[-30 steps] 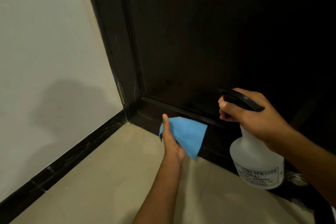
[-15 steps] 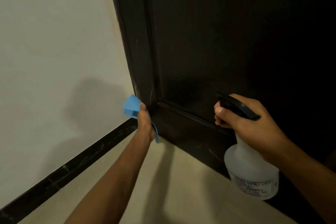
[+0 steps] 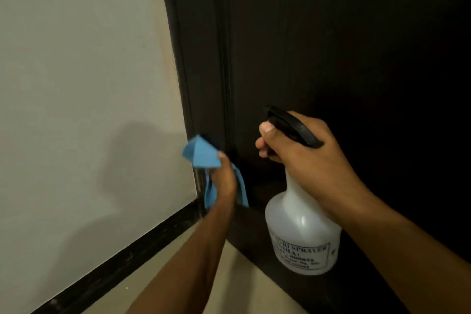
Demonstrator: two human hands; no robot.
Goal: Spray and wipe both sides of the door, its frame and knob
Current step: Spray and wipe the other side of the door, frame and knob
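we press our left hand [image 3: 224, 176] with the crumpled blue cloth [image 3: 202, 154] bunched in its curled fingers against the dark wooden door frame [image 3: 193, 58], low by the black skirting [image 3: 114, 265], to rub that strip. our right hand [image 3: 308, 158] grips the translucent white spray bottle [image 3: 302, 232] by its black trigger head, nozzle facing the dark door [image 3: 344, 46], likely kept ready for spraying.

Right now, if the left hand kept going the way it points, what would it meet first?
The left hand, gripping the blue cloth, points up along the dark door frame. It would likely just slide further up the frame; contact looks made already, though depth is unclear.
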